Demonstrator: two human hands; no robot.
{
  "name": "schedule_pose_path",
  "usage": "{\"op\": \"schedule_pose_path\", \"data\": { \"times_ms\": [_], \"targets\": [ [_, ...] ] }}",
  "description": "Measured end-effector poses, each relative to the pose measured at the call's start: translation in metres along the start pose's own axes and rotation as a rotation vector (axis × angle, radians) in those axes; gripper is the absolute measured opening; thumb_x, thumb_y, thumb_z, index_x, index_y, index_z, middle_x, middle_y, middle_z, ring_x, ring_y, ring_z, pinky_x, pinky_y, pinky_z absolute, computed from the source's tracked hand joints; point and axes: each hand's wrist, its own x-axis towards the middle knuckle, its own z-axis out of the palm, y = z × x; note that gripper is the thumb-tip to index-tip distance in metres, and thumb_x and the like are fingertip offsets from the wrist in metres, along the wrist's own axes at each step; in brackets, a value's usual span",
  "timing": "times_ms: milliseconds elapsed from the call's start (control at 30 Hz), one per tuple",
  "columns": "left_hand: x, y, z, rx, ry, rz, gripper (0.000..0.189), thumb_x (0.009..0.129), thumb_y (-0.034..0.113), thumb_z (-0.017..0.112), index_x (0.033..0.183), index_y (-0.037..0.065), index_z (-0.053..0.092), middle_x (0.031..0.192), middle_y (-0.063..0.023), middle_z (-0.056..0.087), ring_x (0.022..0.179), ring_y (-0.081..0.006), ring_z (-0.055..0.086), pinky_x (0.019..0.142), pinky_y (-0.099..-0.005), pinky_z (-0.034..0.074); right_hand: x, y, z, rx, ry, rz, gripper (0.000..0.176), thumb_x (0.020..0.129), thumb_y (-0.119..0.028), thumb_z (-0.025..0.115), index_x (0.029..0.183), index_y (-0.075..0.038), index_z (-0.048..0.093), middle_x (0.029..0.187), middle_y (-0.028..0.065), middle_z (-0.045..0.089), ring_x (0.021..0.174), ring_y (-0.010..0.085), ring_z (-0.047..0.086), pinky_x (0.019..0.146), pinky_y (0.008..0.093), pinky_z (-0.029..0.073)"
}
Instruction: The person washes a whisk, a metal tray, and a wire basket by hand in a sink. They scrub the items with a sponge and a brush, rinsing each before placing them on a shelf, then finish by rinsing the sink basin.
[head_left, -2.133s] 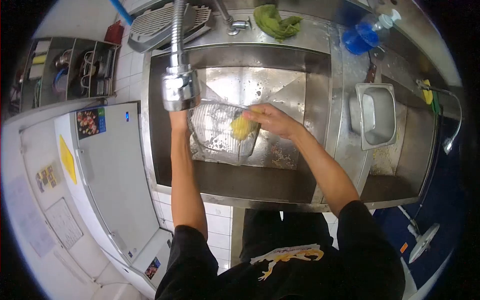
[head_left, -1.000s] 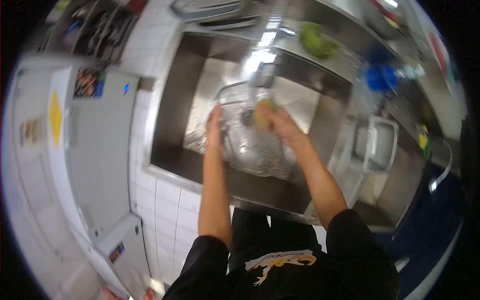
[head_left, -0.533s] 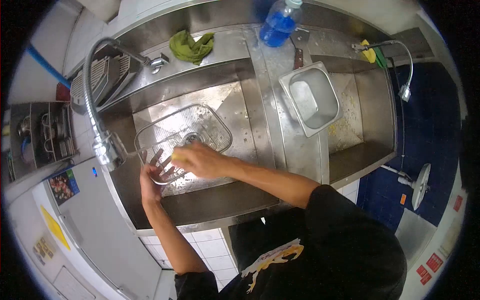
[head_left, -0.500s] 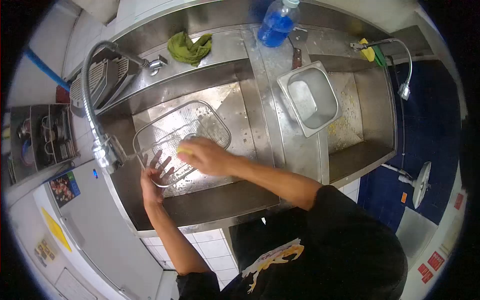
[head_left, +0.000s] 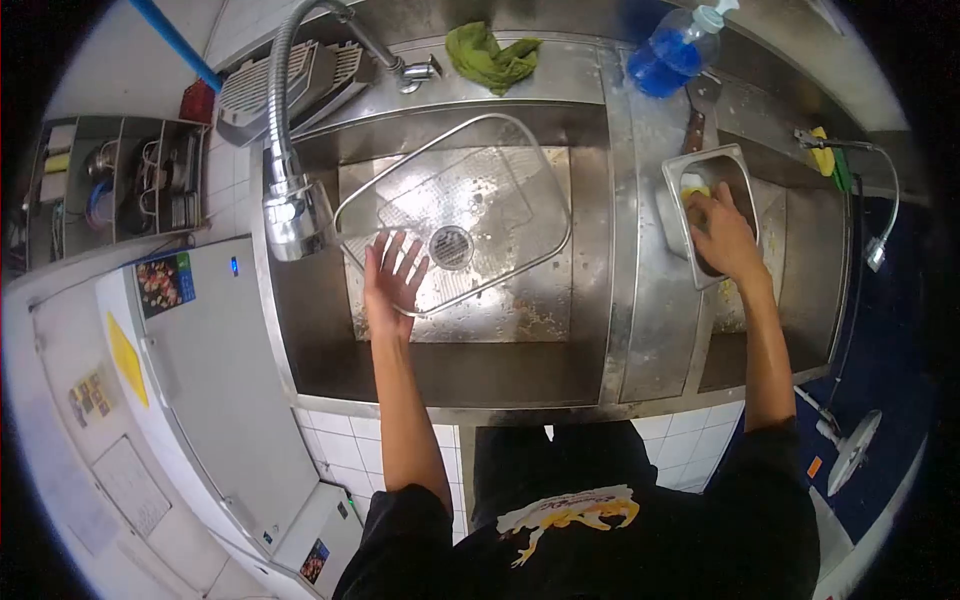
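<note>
My left hand supports a wire mesh rack by its near left corner, the fingers spread against the mesh and the thumb at the rim. The rack is raised over the left sink basin, and the round drain shows through it. On the right, my right hand reaches into a deep steel pan with its fingers curled down on a yellow sponge. The fingertips are partly hidden inside the pan.
A gooseneck faucet hangs over the left basin's edge. Behind it are grooved grey trays and a green cloth. A bottle of blue liquid and a scraper lie near the pan. A second faucet is at right.
My right hand has left the rack and moved right into the steel pan with the sponge. My left hand stays at the rack's corner. The view has shifted.
</note>
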Motion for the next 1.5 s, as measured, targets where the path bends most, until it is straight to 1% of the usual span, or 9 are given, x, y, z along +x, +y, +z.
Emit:
{"op": "schedule_pose_path", "data": {
  "times_ms": [233, 333, 533, 600, 767, 933, 1067, 1200, 1500],
  "targets": [
    [0.009, 0.011, 0.037, 0.091, -0.099, 0.072, 0.068, 0.104, 0.059, 0.052, 0.151, 0.012, 0.043, 0.150, -0.0182, 0.047, 0.134, -0.0410, 0.055, 0.105, -0.0510, 0.055, 0.008, 0.010, 0.023, 0.086, -0.019, -0.324, 0.018, 0.093, -0.007, 0.063, 0.102, 0.003, 0.051, 0.103, 0.0265, 0.060, 0.093, 0.0518, 0.062, 0.078, 0.0566, 0.046],
    [0.015, 0.020, 0.048, 0.117, -0.144, 0.084, 0.071, 0.105, 0.059, 0.049, 0.158, 0.013, 0.036, 0.150, -0.0171, 0.047, 0.130, -0.0405, 0.059, 0.102, -0.0490, 0.057, 0.004, 0.014, -0.001, 0.068, -0.075, -0.246, 0.014, 0.093, -0.005, 0.060, 0.103, 0.002, 0.052, 0.107, 0.0290, 0.062, 0.092, 0.0532, 0.061, 0.079, 0.0553, 0.047],
    [0.000, 0.038, 0.070, 0.364, -0.190, 0.141, 0.078, 0.106, 0.063, 0.040, 0.165, 0.014, 0.022, 0.155, -0.0198, 0.044, 0.128, -0.0390, 0.061, 0.102, -0.0486, 0.056, -0.032, -0.133, -0.032, 0.969, -0.043, -0.223, 0.035, 0.086, -0.002, 0.072, 0.120, -0.005, 0.063, 0.110, 0.0073, 0.067, 0.092, 0.0180, 0.065, 0.075, 0.0331, 0.054],
    [-0.003, 0.038, 0.072, 0.388, -0.199, 0.141, 0.080, 0.107, 0.063, 0.040, 0.165, 0.013, 0.020, 0.157, -0.0201, 0.043, 0.127, -0.0372, 0.062, 0.102, -0.0476, 0.056, 0.003, -0.195, 0.021, 0.884, 0.024, -0.547, 0.025, 0.087, -0.004, 0.072, 0.111, -0.003, 0.071, 0.097, 0.0086, 0.062, 0.087, 0.0218, 0.062, 0.076, 0.0342, 0.052],
    [-0.018, 0.040, 0.069, 0.590, -0.119, 0.122, 0.078, 0.107, 0.061, 0.041, 0.164, 0.010, 0.025, 0.158, -0.0188, 0.043, 0.126, -0.0327, 0.062, 0.099, -0.0434, 0.056, 0.077, -0.307, 0.119, 0.785, 0.342, -0.519, 0.013, 0.090, -0.006, 0.066, 0.102, -0.002, 0.071, 0.096, 0.0184, 0.062, 0.086, 0.0403, 0.064, 0.077, 0.0478, 0.053],
    [-0.021, 0.064, 0.067, 0.572, 0.045, 0.300, 0.049, 0.112, 0.038, 0.042, 0.140, -0.001, 0.055, 0.133, -0.0149, 0.062, 0.117, -0.0252, 0.062, 0.098, -0.0379, 0.052, 0.041, -0.310, 0.161, 0.906, -0.088, -0.793, 0.009, 0.086, -0.001, 0.069, 0.094, 0.000, 0.070, 0.088, 0.0178, 0.064, 0.082, 0.0383, 0.066, 0.073, 0.0458, 0.053],
    [-0.018, 0.045, 0.056, 0.545, 0.026, 0.259, 0.045, 0.109, 0.020, 0.040, 0.149, 0.002, 0.045, 0.132, -0.0157, 0.063, 0.109, -0.0249, 0.066, 0.090, -0.0363, 0.056, 0.051, -0.302, 0.152, 0.776, 0.138, -0.576, 0.009, 0.092, -0.008, 0.066, 0.096, -0.002, 0.072, 0.089, 0.0197, 0.065, 0.079, 0.0394, 0.067, 0.072, 0.0493, 0.053],
    [-0.027, 0.023, 0.057, 0.451, -0.001, 0.190, 0.070, 0.095, -0.002, 0.035, 0.162, 0.005, 0.019, 0.146, -0.0231, 0.051, 0.109, -0.0316, 0.069, 0.086, -0.0407, 0.061, 0.097, -0.312, 0.155, 0.700, 0.493, -0.277, 0.011, 0.091, -0.012, 0.068, 0.093, -0.003, 0.073, 0.091, 0.0218, 0.065, 0.081, 0.0416, 0.066, 0.073, 0.0494, 0.053],
    [-0.035, 0.006, 0.047, 0.560, 0.111, 0.314, 0.072, 0.091, -0.009, 0.031, 0.162, 0.006, 0.026, 0.142, -0.0225, 0.053, 0.104, -0.0269, 0.069, 0.078, -0.0355, 0.062, 0.068, -0.325, 0.167, 0.916, 0.301, -0.356, 0.014, 0.086, -0.009, 0.071, 0.095, 0.000, 0.076, 0.085, 0.0206, 0.068, 0.074, 0.0393, 0.068, 0.069, 0.0462, 0.055]
  ]
}}
